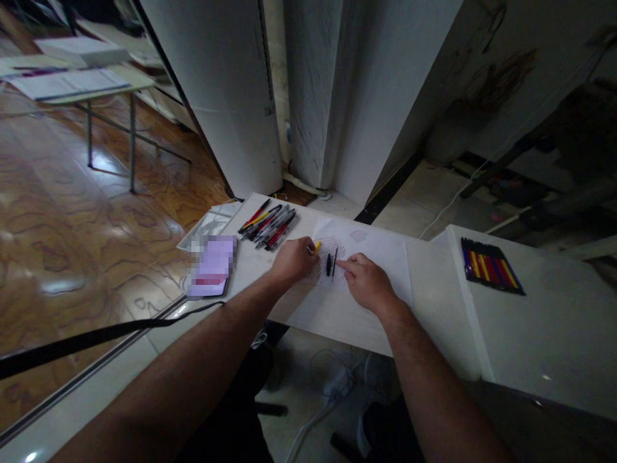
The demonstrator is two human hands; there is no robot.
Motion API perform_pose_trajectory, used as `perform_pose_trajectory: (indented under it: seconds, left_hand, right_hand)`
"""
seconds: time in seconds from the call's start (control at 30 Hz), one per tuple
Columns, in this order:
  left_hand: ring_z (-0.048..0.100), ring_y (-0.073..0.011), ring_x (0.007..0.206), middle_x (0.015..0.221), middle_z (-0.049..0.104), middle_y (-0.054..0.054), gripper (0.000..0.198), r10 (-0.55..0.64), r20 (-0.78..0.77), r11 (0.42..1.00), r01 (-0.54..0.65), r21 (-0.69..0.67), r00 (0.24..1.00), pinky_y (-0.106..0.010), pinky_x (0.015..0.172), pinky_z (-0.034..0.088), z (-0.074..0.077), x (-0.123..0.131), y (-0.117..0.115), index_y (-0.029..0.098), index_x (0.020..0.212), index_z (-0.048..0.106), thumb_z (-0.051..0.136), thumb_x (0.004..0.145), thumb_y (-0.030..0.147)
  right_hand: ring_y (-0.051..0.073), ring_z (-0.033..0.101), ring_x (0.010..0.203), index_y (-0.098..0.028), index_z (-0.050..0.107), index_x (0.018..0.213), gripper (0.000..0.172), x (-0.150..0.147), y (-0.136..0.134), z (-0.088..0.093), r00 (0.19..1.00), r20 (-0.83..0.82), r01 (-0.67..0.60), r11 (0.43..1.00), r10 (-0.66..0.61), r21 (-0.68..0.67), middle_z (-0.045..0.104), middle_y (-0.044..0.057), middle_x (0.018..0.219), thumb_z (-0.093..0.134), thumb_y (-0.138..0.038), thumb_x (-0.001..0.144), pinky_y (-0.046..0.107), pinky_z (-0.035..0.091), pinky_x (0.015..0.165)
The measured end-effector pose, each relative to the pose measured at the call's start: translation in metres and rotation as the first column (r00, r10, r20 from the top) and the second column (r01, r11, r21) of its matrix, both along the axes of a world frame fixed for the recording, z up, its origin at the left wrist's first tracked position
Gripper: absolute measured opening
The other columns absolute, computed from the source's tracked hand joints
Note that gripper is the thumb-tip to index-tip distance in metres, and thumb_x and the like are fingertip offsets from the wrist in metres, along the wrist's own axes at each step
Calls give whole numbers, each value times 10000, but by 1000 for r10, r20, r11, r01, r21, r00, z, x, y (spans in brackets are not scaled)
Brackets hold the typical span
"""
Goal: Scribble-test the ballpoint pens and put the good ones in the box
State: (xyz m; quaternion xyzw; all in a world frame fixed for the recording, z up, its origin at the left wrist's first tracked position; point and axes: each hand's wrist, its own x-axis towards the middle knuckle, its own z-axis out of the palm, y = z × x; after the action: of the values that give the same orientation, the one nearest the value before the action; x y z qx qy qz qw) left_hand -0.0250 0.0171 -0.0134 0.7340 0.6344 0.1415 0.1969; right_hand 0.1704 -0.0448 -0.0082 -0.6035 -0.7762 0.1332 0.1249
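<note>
In the head view, my left hand (292,262) is curled closed on a yellow piece (317,247), a short, bright, slim thing whose end pokes out past my fingers; the rest is hidden in my grip, so I can't tell how long it is. My right hand (369,280) is apart from the left, unclenched, its index finger stretched out and the others loosely bent. Between the two hands lie a black cap-like piece (328,265), short and stubby, and a thin dark rod (335,262), longer, straight and paler at the end nearer me. The stubby piece sits on the left hand's side of the rod, close beside it but apart. My right fingertip is right at the rod – whether it touches, I cannot tell.

Both pieces lie on a white sheet (385,254) with faint markings, which reaches under both hands. Beyond my left hand, a little to its left, is a loose heap of pens (270,225) in black, red, yellow and clear. Nearer the left forearm lies a phone (212,267), its screen blurred. Well out to the right of my right hand – on a white surface (554,321) – lies a flat pack (490,267) striped red, yellow and blue.
</note>
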Motion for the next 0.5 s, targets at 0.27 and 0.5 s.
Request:
perform_pose_trajectory:
  seconds: [0.27, 0.5]
  left_hand:
    - [645, -193, 755, 878, 725, -73, 253, 6, -8, 1000, -6, -21, 1000, -254, 627, 439, 2, 1, 0, 202, 954, 700, 656, 728, 306]
    - [646, -192, 765, 881, 728, -65, 262, 7, -7, 1000, -7, -21, 1000, -258, 657, 454, 2, 1, -1, 200, 961, 691, 673, 728, 317]
  right_hand:
    - [163, 598, 983, -339, 638, 1228, 388, -3, -2, 1, 996, 82, -21, 1000, 20, 11, 619, 33, 1144, 446, -188, 926, 257, 453, 817]
    - [164, 598, 978, -325, 663, 1189, 356, -3, -1, 1, 995, 101, 16, 1000, -17, 10, 623, 35, 1132, 422, -224, 947, 257, 451, 792]
